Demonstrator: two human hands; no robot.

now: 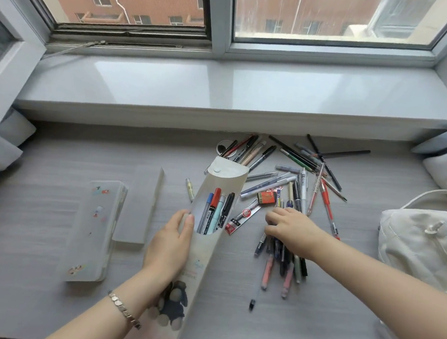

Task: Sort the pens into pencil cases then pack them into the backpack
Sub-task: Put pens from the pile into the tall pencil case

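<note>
Pens are lodged in the open cream pencil case, which is clasped by the left grip. Right of the case, a pen bundle is clutched by the right grip amid loose pens on the tabletop. Farther right a white backpack is seen; left of the case, two frosted pencil cases.

Open pencil case holds four pens; loose pens scattered beside; white backpack right.
</note>
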